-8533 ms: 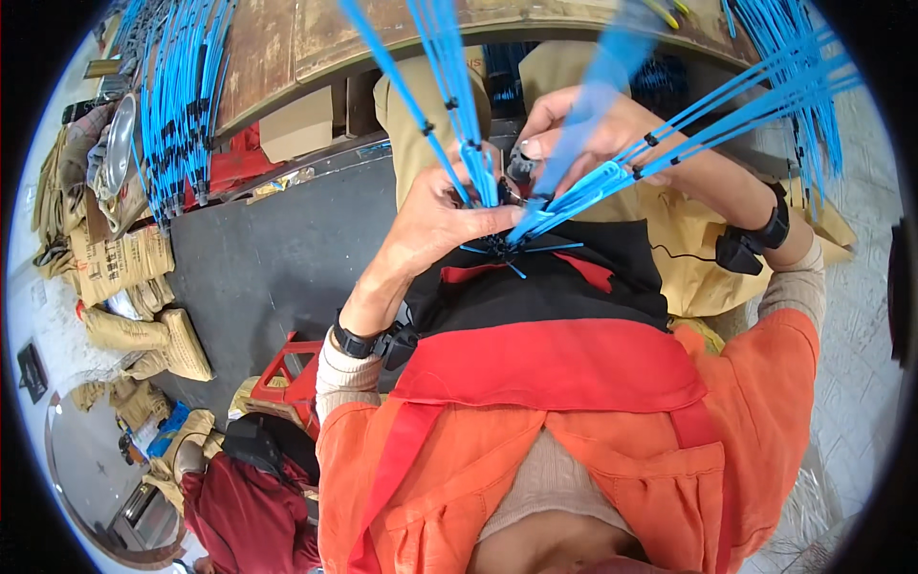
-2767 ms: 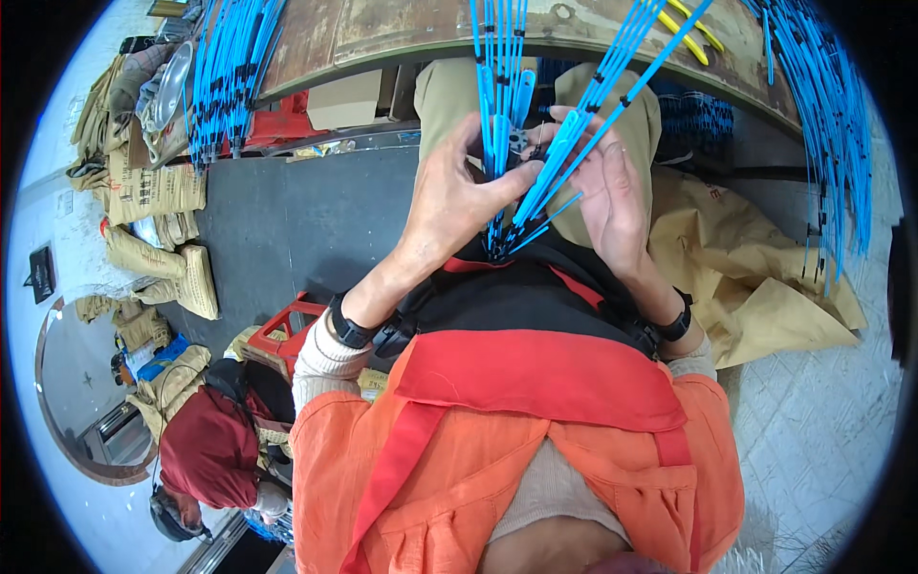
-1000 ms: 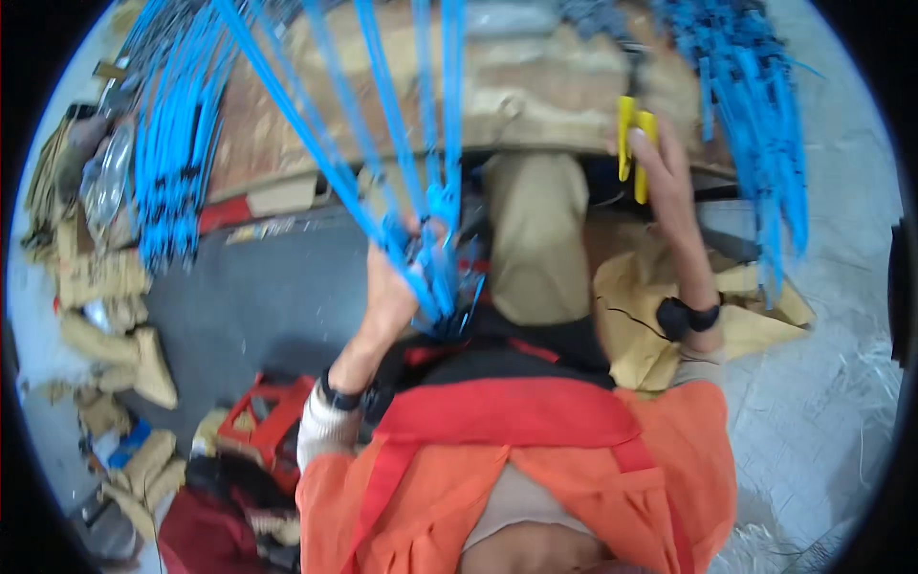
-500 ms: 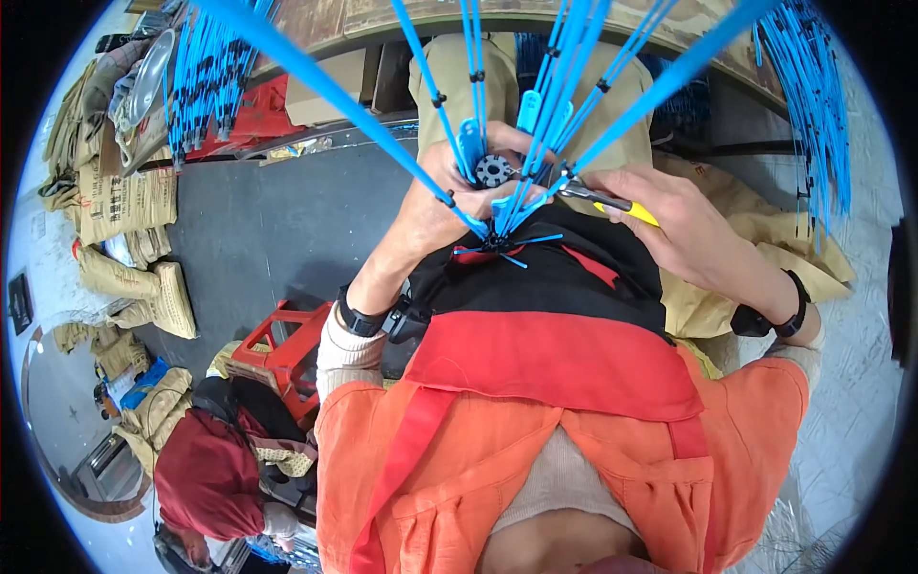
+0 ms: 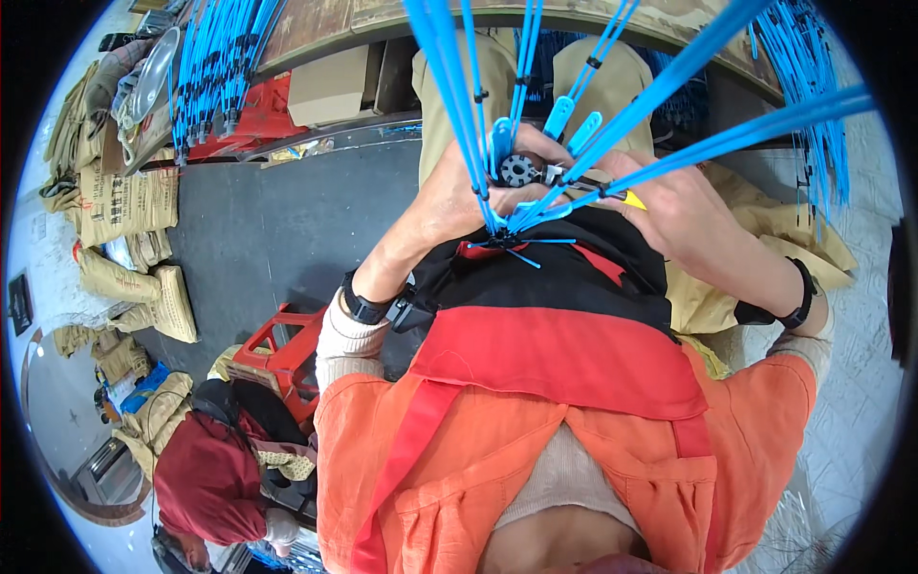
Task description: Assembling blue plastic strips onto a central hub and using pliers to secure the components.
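Observation:
My left hand grips a folding frame of long blue rods just above my lap, its fingers wrapped round a dark, notched round hub. Flat blue tabs stick up around the hub, and small black clips sit along the rods. My right hand is closed on pliers with a yellow handle tip. The metal jaws of the pliers are right beside the hub, partly covered by rods. Below, the rod ends meet at a dark joint against my black and red apron.
A wooden bench runs across the far side, with blue rod bundles hanging at its left and right. Sacks line the left. A red stool stands near a person in dark red.
The blue rods have swung to the right, and both hands shifted slightly right. The plier jaws have come up from a rod lower right to the hub's side.

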